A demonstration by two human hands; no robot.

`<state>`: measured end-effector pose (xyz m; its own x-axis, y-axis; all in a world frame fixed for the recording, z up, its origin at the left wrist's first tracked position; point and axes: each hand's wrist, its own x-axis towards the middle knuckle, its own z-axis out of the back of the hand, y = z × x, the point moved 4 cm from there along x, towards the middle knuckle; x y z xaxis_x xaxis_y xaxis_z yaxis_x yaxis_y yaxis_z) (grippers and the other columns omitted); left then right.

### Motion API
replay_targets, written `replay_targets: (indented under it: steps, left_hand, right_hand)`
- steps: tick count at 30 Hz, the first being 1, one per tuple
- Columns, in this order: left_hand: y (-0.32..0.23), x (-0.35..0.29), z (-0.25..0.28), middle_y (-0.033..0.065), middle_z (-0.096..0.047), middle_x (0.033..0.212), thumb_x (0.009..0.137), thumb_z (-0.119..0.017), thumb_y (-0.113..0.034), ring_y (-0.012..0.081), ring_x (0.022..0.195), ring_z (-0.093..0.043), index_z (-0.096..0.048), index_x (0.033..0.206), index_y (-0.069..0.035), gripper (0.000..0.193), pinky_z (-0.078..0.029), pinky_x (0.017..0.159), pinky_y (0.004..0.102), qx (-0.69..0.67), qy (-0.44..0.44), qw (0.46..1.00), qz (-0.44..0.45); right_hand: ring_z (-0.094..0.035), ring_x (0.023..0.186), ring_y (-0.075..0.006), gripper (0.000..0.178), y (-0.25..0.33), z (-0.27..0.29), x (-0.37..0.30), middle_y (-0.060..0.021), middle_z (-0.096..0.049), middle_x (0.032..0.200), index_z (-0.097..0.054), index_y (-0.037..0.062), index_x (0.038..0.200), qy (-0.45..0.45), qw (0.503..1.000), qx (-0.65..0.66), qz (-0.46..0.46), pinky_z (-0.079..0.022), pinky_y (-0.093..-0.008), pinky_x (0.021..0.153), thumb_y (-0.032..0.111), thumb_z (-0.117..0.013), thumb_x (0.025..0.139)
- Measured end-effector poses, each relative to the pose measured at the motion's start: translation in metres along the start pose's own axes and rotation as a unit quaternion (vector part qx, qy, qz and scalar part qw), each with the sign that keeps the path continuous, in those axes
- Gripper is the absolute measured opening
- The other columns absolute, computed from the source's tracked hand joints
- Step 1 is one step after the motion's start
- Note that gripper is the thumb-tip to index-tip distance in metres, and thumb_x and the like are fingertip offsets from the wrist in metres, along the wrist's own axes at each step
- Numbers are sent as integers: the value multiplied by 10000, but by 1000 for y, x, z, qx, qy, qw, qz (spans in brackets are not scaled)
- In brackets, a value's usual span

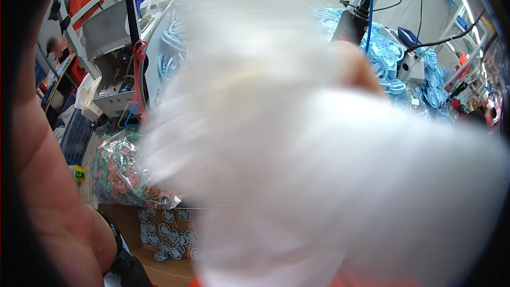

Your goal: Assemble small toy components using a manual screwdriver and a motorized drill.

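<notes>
My left hand (56, 196) is very close along the left edge, its palm and wrist showing, with a black strap (125, 258) at the wrist. Its fingers run out of the picture, so their pose is hidden. A large white blurred thing (265, 154), perhaps cloth or a sleeve, fills the middle and right. Behind its upper right edge shows a skin-coloured patch (361, 69), probably part of my right hand. Those fingers are smeared and covered, so whether they hold the white thing cannot be made out.
A clear bag (127, 170) of red and green small parts lies left of centre. Below it, a cardboard box (172, 273) holds several round grey pieces (167, 234). Light-blue coiled cables (382, 56) are heaped at the back right. An opened metal machine (114, 74) stands back left.
</notes>
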<state>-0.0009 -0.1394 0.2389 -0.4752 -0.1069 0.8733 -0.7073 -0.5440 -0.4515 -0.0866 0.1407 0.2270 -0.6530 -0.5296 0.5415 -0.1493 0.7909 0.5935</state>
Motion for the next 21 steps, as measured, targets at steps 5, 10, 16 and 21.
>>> replay_targets:
  steps: [5,10,16,21]
  left_hand:
    - [-4,1,8,294,-520,1345,924,-578,-546,316,1304,-493,-470,1335,76,753,-347,1131,457,7,20,1000,-13]
    - [-5,3,6,298,-519,1346,924,-581,-543,319,1301,-496,-464,1342,78,757,-348,1130,456,6,35,999,-32]
    - [-3,1,8,303,-517,1346,923,-584,-538,323,1297,-501,-456,1350,81,763,-350,1129,454,4,61,997,-39]
    - [0,-3,7,308,-516,1347,923,-587,-535,327,1294,-504,-449,1356,83,767,-352,1128,453,0,69,996,-50]
  right_hand:
    - [-562,758,-224,198,4,-1,-6,-86,-482,850,-466,15,934,-7,999,-35,-40,-475,-336,577,192,-426,1013]
    - [-565,758,-227,206,10,-18,-2,-92,-484,844,-468,13,912,-10,994,-81,-77,-483,-340,582,181,-412,1018]
    - [-569,758,-231,223,13,-45,-2,-99,-486,837,-470,11,884,-29,983,-129,-128,-493,-345,589,168,-396,1024]
    - [-572,758,-235,241,16,-59,-1,-105,-488,831,-472,9,862,-36,968,-180,-173,-501,-349,594,157,-382,1029]
